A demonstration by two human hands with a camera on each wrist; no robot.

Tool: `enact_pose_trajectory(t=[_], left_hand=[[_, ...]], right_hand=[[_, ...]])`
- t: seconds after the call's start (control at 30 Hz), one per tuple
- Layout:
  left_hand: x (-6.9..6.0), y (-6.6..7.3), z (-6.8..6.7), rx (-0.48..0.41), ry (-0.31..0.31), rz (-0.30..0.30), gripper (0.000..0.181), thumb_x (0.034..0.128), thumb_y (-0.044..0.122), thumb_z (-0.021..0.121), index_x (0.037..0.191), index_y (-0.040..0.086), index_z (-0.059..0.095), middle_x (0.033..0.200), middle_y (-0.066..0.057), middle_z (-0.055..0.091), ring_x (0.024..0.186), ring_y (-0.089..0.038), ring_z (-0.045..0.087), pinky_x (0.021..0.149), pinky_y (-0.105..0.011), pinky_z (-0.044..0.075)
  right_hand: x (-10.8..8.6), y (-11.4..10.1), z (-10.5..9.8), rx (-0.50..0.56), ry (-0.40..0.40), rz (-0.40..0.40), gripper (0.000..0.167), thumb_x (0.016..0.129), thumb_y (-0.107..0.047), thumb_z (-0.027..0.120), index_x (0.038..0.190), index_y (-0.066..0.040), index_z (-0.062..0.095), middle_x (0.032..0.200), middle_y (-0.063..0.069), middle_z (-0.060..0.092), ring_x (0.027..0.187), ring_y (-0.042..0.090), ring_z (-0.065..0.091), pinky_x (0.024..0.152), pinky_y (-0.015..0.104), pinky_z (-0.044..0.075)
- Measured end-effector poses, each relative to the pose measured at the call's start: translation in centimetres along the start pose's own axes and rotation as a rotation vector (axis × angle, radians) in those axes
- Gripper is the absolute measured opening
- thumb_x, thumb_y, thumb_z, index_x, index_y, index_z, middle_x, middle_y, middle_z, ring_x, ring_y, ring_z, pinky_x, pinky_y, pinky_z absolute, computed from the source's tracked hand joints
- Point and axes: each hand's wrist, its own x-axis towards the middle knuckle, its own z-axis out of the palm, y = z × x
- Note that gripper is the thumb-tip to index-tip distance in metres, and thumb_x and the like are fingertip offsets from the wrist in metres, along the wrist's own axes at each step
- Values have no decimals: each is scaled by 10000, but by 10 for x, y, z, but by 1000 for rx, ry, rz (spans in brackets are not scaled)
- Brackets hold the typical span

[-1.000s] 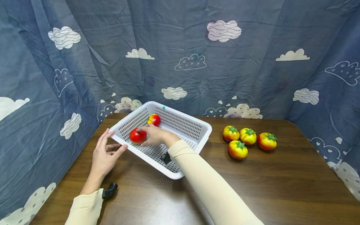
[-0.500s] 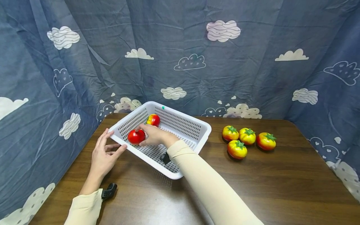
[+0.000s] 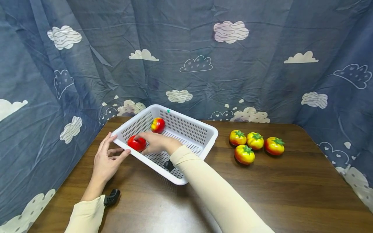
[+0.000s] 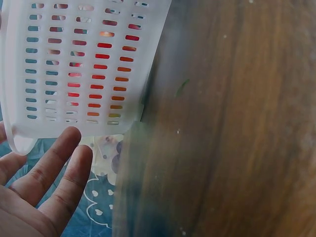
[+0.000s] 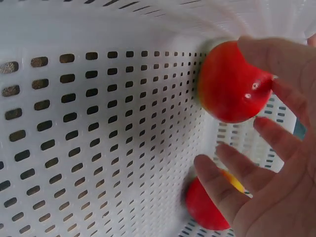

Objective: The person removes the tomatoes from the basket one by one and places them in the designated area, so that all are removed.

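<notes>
A white perforated plastic basket stands on the table at an angle. My left hand holds its near-left corner, thumb and fingers on either side of the rim; in the left wrist view two fingers reach straight toward the basket's underside. Inside the basket, my right hand grips a shiny red tomato near the left wall. Thumb and fingers lie around that tomato in the right wrist view, other fingers spread. A second red-and-yellow tomato lies farther back in the basket, apart from the hand.
Several yellow-red tomatoes with green leafy tops sit grouped on the brown wooden table, right of the basket. A blue curtain with cloud prints hangs behind the table.
My right hand has shifted left and slightly nearer with the red tomato, toward the basket's left corner. The left hand stays at the rim, and the other tomatoes remain in place.
</notes>
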Motion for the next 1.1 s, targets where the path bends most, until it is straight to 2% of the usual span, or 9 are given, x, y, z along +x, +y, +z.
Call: enact_pose_trajectory(t=[0.07, 0.2, 0.4, 0.53, 0.63, 0.67, 0.77, 0.93, 1.1], left_hand=[[1, 0, 0, 0, 0, 0, 783, 903, 169, 881, 1578, 64, 500, 1746, -142, 325, 946, 95, 669, 707, -79, 582], [1, 0, -1, 5, -5, -3, 788, 906, 178, 880, 1585, 70, 495, 1751, -140, 313, 950, 97, 661, 707, -77, 579], [1, 1, -1, 8, -8, -6, 793, 906, 192, 883, 1587, 73, 493, 1757, -130, 305, 949, 115, 662, 708, -74, 577], [0, 1, 0, 15, -5, -1, 792, 904, 185, 885, 1585, 72, 496, 1755, -133, 310, 973, 1, 714, 706, -73, 577], [0, 1, 0, 17, -3, 3, 788, 905, 179, 883, 1584, 71, 497, 1753, -138, 312, 1018, -204, 762, 705, -73, 578], [0, 1, 0, 18, -2, 2, 786, 906, 179, 883, 1583, 72, 498, 1752, -137, 313, 1023, -228, 764, 705, -74, 578], [0, 1, 0, 20, -1, -2, 783, 905, 185, 884, 1579, 73, 503, 1750, -134, 318, 1008, -194, 764, 708, -77, 580], [1, -1, -1, 6, 0, 3, 791, 895, 163, 889, 1575, 54, 501, 1742, -159, 324, 938, 92, 670, 706, -69, 574], [1, 0, 0, -9, 2, 10, 788, 892, 141, 888, 1569, 34, 500, 1736, -177, 325, 926, 134, 649, 702, -66, 572]], right_hand=[[1, -1, 1, -1, -5, -24, 626, 979, -194, 770, 1555, -179, 523, 1551, 77, 571, 1421, 203, 537, 1221, 290, 456], [1, -2, 1, -22, -8, -60, 603, 980, -175, 761, 1540, -157, 536, 1530, 78, 588, 1403, 211, 543, 1216, 289, 457], [-1, -3, 2, -85, -4, -44, 638, 988, -186, 758, 1581, -287, 544, 1581, 84, 533, 1422, 235, 507, 1191, 354, 486], [-3, -5, 2, -82, -13, 10, 667, 978, -202, 776, 1583, -337, 531, 1529, 109, 521, 1350, 234, 524, 1138, 372, 526], [-5, -6, 1, -62, -16, 46, 669, 960, -192, 798, 1562, -303, 528, 1481, 113, 540, 1317, 229, 533, 1127, 361, 537], [-5, -6, 1, -60, -17, 61, 670, 951, -192, 808, 1549, -296, 524, 1471, 110, 544, 1312, 225, 535, 1130, 354, 536], [-6, -6, 2, -48, -13, 86, 656, 928, -174, 831, 1495, -248, 511, 1442, 126, 570, 1302, 238, 550, 1128, 350, 540], [-6, -6, 3, -56, -1, 103, 616, 894, -171, 864, 1382, -210, 490, 1339, 117, 624, 1227, 224, 592, 1069, 290, 536], [-8, -3, 3, -42, 12, 92, 584, 875, -161, 877, 1313, -179, 490, 1257, 109, 647, 1171, 218, 604, 1002, 267, 525]])
